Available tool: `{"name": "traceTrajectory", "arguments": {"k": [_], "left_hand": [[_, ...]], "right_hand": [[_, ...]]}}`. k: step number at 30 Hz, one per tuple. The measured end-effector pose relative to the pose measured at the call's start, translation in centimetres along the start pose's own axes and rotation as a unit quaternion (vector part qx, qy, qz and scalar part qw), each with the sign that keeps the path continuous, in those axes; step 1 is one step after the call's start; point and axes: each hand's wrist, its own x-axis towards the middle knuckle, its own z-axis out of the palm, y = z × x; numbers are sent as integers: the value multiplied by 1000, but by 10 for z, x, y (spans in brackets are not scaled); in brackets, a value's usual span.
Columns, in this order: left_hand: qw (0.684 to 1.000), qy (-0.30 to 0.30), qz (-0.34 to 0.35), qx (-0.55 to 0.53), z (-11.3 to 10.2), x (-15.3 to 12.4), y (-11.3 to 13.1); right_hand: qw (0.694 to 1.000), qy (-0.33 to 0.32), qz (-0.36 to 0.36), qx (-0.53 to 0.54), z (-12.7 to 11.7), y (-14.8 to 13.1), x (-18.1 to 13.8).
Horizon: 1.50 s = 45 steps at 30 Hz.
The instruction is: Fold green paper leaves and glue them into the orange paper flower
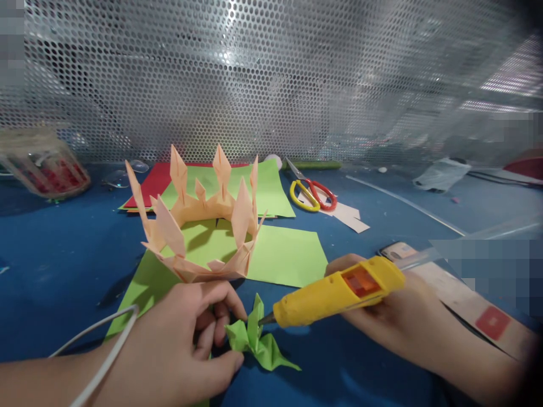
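A small piece of green folded origami (254, 333), with several pointed petals, lies low in front of me. My left hand (199, 333) has its thumb and index finger closed around the piece's left lobe. My right hand (394, 311) grips a yellow hot glue gun (326, 299) with a clear glue stick at its back. Its dark nozzle meets the upright petal of the green piece. Just beyond my left hand stands a peach paper crown (203, 268) with folded points. Part of my right hand's fingers is hidden behind the gun.
Green sheets (292, 254) lie under and behind the crown, with a red sheet (153, 186) at the back. Scissors (311, 195) rest on pale paper scraps (350, 217). A jar (46, 167) stands left, and a white cable (114, 350) crosses my left wrist. Perforated metal (237, 85) closes the back.
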Motion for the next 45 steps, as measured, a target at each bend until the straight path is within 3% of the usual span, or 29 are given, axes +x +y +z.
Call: {"name": "traceTrajectory", "arguments": {"k": [10, 28, 33, 38, 42, 45], "left_hand": [[1000, -3, -6, 21, -2, -2, 1], [1000, -7, -12, 13, -1, -2, 3], [1000, -7, -7, 12, -2, 1, 0], [1000, -17, 14, -11, -1, -3, -3], [994, -13, 68, -80, 4, -10, -11], [989, -11, 105, -101, 6, -12, -22]], "right_hand": [[1000, -14, 15, 0, -4, 0, -1], [997, 31, 40, -65, 0, -1, 1], [989, 35, 115, -87, 1, -5, 7], [967, 71, 237, -64, 5, -6, 16], [945, 99, 310, -29, 7, -8, 18], [942, 96, 323, 5, 8, -12, 19]]}}
